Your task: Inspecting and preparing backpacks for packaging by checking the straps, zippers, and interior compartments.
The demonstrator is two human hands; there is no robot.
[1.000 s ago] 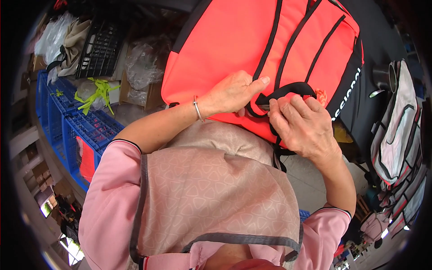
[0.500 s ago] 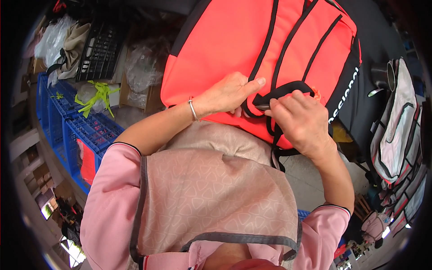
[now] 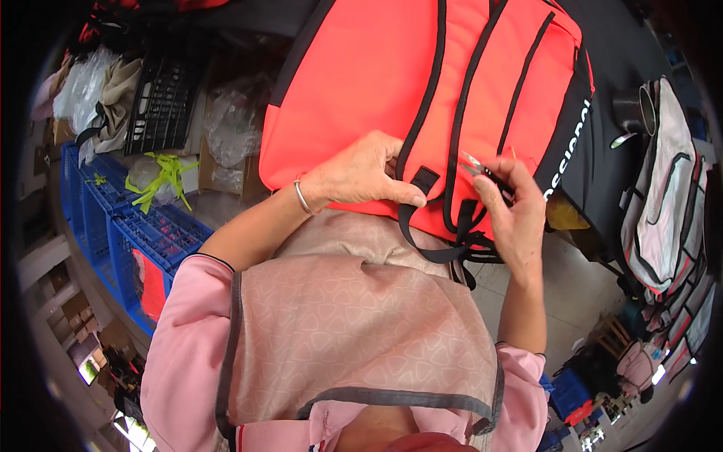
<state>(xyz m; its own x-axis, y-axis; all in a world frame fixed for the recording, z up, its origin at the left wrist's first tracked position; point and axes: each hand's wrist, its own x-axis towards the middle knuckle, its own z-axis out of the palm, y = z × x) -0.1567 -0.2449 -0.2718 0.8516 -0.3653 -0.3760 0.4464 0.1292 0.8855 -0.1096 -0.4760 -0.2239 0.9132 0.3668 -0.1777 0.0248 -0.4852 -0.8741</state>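
Observation:
A bright coral-red backpack (image 3: 350, 87) with black piping lies in front of me, its shoulder straps facing up. My left hand (image 3: 363, 175) is closed on the lower end of a shoulder strap (image 3: 426, 154), the thumb on top near its black webbing tab. Just right of it, my right hand (image 3: 517, 202) holds small thread snips (image 3: 477, 166), their metal blades pointing up and left over the straps. Black webbing (image 3: 429, 251) hangs in loops from the bag's near edge, below both hands.
Blue plastic crates (image 3: 158, 226) stand at the left, with yellow-green strips (image 3: 162, 181) on them. Behind are a black basket (image 3: 160, 105) and clear plastic wrap (image 3: 230, 128). Grey-white fabric pieces (image 3: 663, 188) hang at the right beside a dark cloth-covered surface (image 3: 614, 177).
My right hand has drawn back from the strap's webbing and turned, so the snips now show. The backpack has shifted slightly left, and the left hand still grips the strap.

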